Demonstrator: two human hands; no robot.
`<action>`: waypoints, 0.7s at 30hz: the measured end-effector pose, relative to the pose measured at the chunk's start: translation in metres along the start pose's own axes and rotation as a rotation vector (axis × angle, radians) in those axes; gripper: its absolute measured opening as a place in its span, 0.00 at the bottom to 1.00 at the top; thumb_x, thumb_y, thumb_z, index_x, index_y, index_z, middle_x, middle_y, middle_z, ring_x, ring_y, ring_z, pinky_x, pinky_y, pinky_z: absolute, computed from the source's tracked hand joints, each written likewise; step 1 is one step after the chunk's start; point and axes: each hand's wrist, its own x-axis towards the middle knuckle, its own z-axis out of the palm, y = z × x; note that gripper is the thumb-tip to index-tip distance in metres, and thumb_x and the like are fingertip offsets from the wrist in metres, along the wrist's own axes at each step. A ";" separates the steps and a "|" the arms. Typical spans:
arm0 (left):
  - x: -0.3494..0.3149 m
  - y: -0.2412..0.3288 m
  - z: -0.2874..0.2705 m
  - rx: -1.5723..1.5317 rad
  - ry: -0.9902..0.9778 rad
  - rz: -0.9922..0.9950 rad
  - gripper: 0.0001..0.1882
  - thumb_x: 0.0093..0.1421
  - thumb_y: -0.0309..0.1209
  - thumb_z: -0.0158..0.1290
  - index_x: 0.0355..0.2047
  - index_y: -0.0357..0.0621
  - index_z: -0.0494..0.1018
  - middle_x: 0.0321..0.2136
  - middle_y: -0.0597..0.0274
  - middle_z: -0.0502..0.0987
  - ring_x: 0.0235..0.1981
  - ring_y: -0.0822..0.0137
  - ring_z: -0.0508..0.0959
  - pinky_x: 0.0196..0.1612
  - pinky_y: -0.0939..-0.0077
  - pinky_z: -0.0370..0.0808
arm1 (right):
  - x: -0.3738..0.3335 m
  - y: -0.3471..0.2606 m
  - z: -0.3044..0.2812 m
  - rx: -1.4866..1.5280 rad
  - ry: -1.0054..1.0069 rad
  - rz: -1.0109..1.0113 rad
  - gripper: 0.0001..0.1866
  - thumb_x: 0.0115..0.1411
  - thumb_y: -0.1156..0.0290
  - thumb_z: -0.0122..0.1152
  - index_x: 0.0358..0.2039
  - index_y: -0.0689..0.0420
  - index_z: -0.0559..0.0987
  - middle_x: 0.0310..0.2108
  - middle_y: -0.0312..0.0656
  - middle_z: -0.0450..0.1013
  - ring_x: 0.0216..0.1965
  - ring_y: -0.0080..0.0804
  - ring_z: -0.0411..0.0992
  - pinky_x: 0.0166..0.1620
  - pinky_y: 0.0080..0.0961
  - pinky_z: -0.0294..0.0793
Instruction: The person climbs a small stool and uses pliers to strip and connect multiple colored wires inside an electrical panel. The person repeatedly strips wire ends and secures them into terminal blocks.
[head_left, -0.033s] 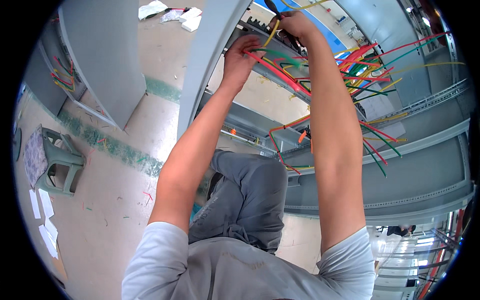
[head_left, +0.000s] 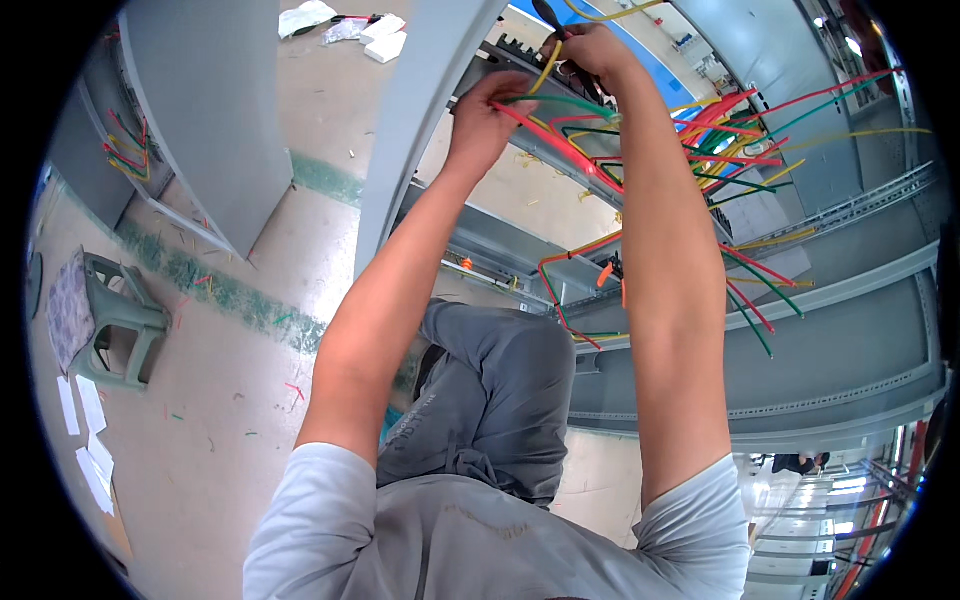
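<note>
My left hand (head_left: 487, 120) reaches up into the grey cabinet frame, its fingers closed around a bundle of wires. A green wire (head_left: 575, 103) and a thick red wire (head_left: 550, 135) run from it toward the right. My right hand (head_left: 597, 52) is higher up, closed on a dark-handled hand tool (head_left: 548, 14); its kind is hard to make out because the fingers cover its middle. Beside that hand, a yellow wire (head_left: 546, 72) bends down toward my left hand. A row of black toothed parts (head_left: 515, 48) lies just behind the hands on the frame.
Red, green and yellow wire ends (head_left: 735, 150) fan out right of my right forearm. An orange-handled tool (head_left: 612, 272) hangs by the lower rail. A green stool (head_left: 125, 320) stands at left, near wire scraps and white paper (head_left: 92, 405) on the floor. Another grey cabinet (head_left: 200, 110) is upper left.
My left hand has shifted very slightly to the right. The green wire has swung a little and looks less blurred. My right hand keeps its hold on the tool.
</note>
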 end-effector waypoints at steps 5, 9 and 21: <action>0.008 0.014 0.001 0.100 -0.112 -0.122 0.11 0.65 0.27 0.59 0.47 0.37 0.80 0.35 0.61 0.83 0.38 0.74 0.79 0.44 0.78 0.76 | -0.005 -0.006 0.000 -0.001 -0.016 0.005 0.11 0.56 0.67 0.70 0.37 0.57 0.85 0.26 0.35 0.77 0.25 0.21 0.72 0.25 0.21 0.70; 0.013 0.005 -0.001 0.111 -0.112 -0.103 0.11 0.66 0.31 0.59 0.46 0.38 0.80 0.33 0.62 0.82 0.34 0.75 0.77 0.41 0.78 0.75 | -0.001 -0.005 0.000 -0.025 -0.018 0.004 0.11 0.56 0.66 0.71 0.37 0.58 0.85 0.26 0.35 0.77 0.25 0.21 0.72 0.25 0.22 0.71; 0.020 0.004 -0.012 0.089 -0.291 -0.110 0.14 0.67 0.25 0.55 0.52 0.36 0.75 0.43 0.58 0.82 0.45 0.70 0.81 0.47 0.75 0.77 | 0.009 -0.001 0.008 -0.132 0.079 -0.033 0.10 0.52 0.71 0.69 0.34 0.62 0.84 0.18 0.40 0.74 0.15 0.25 0.68 0.19 0.28 0.67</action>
